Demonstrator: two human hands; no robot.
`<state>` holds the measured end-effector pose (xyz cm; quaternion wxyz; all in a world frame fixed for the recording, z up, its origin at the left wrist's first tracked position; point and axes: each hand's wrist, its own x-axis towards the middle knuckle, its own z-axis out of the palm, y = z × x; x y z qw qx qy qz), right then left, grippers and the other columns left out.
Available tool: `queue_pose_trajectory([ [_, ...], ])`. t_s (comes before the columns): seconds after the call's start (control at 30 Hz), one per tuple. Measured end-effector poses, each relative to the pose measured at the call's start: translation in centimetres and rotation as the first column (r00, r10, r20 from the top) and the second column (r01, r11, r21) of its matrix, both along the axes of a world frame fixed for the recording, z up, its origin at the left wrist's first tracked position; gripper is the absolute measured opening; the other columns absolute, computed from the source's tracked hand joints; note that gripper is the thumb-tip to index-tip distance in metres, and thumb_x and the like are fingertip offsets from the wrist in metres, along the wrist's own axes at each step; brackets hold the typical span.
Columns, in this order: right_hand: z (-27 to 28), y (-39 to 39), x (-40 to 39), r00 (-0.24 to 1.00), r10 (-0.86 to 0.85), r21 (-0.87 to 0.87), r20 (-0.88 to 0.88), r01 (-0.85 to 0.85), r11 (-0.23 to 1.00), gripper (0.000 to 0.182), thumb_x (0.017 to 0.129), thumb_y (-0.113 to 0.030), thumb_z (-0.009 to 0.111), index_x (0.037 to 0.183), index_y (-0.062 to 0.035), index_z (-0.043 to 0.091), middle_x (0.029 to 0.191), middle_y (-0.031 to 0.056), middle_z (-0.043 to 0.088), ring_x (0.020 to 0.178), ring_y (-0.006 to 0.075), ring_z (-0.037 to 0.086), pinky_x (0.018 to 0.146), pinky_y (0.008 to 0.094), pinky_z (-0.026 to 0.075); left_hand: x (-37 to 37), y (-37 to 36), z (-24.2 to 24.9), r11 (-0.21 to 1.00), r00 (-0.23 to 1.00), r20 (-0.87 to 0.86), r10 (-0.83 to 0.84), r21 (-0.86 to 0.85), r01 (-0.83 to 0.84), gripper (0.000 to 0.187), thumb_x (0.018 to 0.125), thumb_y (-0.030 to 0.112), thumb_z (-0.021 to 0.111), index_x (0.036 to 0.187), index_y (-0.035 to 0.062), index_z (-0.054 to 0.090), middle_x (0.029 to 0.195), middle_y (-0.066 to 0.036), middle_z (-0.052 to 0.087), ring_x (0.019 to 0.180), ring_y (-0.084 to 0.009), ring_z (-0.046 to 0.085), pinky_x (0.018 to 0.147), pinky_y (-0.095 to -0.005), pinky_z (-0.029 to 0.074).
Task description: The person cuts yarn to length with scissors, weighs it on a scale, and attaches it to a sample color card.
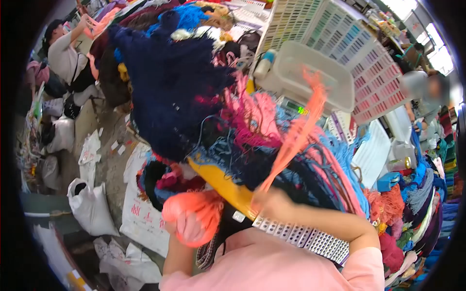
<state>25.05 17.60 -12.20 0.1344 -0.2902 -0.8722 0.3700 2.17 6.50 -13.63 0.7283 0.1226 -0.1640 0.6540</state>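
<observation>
My left hand point(190, 227) is closed around a thick bundle of coral yarn point(194, 208), low at the left of my body. In my right hand point(274, 204), blurred by motion, is the end of a long coral strand bunch point(301, 131). That bunch stretches up and right over pink and blue yarn, its tip in front of a clear plastic bin point(340, 80). A yellow strip point(221, 184) lies between my hands, beside a white card with rows of dots point(301, 237).
Dark navy yarn point(165, 92) is heaped ahead. Colour charts point(378, 92) stand behind the bin, by a scale point(293, 105). White sacks point(92, 206) rest on the floor at left. One person point(65, 53) works at far left, another point(424, 92) is at right.
</observation>
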Motion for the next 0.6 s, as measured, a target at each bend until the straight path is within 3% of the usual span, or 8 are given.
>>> queue_pose_trajectory([
  [0.03,-1.5,-4.5,-0.4,0.965,0.25,-0.292,-0.082,-0.263,0.919,0.01,0.059,-0.01,0.061,0.065,-0.0044,0.055,0.064,0.009,0.051,0.064,0.024,0.053,0.057,0.0335,0.042,0.2,0.8,0.9,0.998,1.0,0.022,0.011,0.06,-0.012,0.02,0.073,0.021,0.049,0.063,0.0041,0.046,0.066,-0.007,0.042,0.052,-0.0188,0.04,0.046,-0.0309,0.033],
  [0.13,1.0,-4.0,-2.3,0.984,0.172,-0.555,-0.036,-0.163,0.815,0.011,0.057,-0.013,0.064,0.064,-0.0062,0.06,0.063,0.0079,0.056,0.062,0.0221,0.055,0.058,0.033,0.043,1.8,2.7,3.5,0.993,0.977,-0.183,0.111,0.059,-0.102,0.02,0.073,0.028,0.048,0.076,0.0081,0.051,0.067,-0.002,0.031,0.054,-0.0167,0.032,0.048,-0.0296,0.029],
  [0.17,1.7,-1.4,-2.6,0.998,0.037,-0.408,-0.046,-0.052,0.912,0.007,0.057,-0.012,0.065,0.063,-0.0079,0.062,0.062,0.0072,0.059,0.059,0.0178,0.057,0.057,0.0298,0.044,1.5,1.7,5.1,0.94,0.887,-0.422,-0.186,-0.341,0.034,0.028,0.073,0.029,0.048,0.085,0.0042,0.053,0.074,-0.006,0.037,0.06,-0.0173,0.032,0.055,-0.0279,0.032],
  [0.23,0.0,0.4,-1.9,0.976,-0.052,-0.398,-0.213,-0.038,0.917,0.002,0.066,-0.006,0.058,0.066,-0.0048,0.06,0.059,0.0052,0.057,0.045,0.011,0.049,0.043,0.0239,0.039,2.6,2.4,5.8,0.963,0.936,-0.332,-0.114,-0.269,0.022,0.016,0.074,0.025,0.049,0.071,0.0094,0.05,0.092,-0.013,0.04,0.076,-0.0223,0.036,0.062,-0.0308,0.032],
  [0.27,4.0,2.9,-1.6,0.945,-0.326,-0.842,0.035,0.204,0.499,0.009,0.074,-0.008,0.052,0.07,-0.0016,0.058,0.058,0.0033,0.055,0.041,0.007,0.043,0.038,0.0202,0.033,3.2,2.7,6.1,0.96,0.945,-0.312,-0.099,-0.278,0.009,0.015,0.075,0.023,0.049,0.069,0.0096,0.05,0.101,-0.016,0.04,0.086,-0.0253,0.037,0.067,-0.033,0.032],
  [0.47,8.0,3.2,-2.6,0.923,-0.205,-0.359,-0.326,0.079,0.93,0.013,0.078,-0.01,0.048,0.075,0.0015,0.054,0.062,0.0038,0.054,0.049,0.0087,0.05,0.041,0.0221,0.039,6.1,2.4,5.7,0.88,0.94,-0.287,-0.182,-0.475,0.026,0.017,0.076,0.022,0.05,0.072,0.0046,0.052,0.124,-0.026,0.027,0.12,-0.0355,0.022,0.092,-0.0482,0.029],
  [0.5,10.2,2.0,-2.8,0.936,-0.251,-0.607,-0.248,0.052,0.793,0.012,0.075,-0.011,0.05,0.078,0.0004,0.054,0.064,0.0077,0.056,0.06,0.0178,0.058,0.051,0.0305,0.044,6.2,2.3,5.5,0.875,0.933,-0.313,-0.18,-0.484,0.007,0.018,0.076,0.022,0.05,0.073,0.0048,0.052,0.125,-0.024,0.028,0.119,-0.0346,0.023,0.091,-0.0489,0.029],
  [0.6,10.8,1.4,-1.7,0.991,0.111,-0.011,0.077,-0.11,0.994,0.013,0.07,-0.013,0.052,0.076,-0.002,0.054,0.069,0.0158,0.055,0.065,0.0334,0.053,0.057,0.0388,0.043,6.4,2.3,5.3,0.874,0.92,-0.351,-0.174,-0.486,-0.02,0.019,0.076,0.024,0.051,0.074,0.0053,0.052,0.125,-0.02,0.029,0.119,-0.032,0.026,0.089,-0.0506,0.031],
])
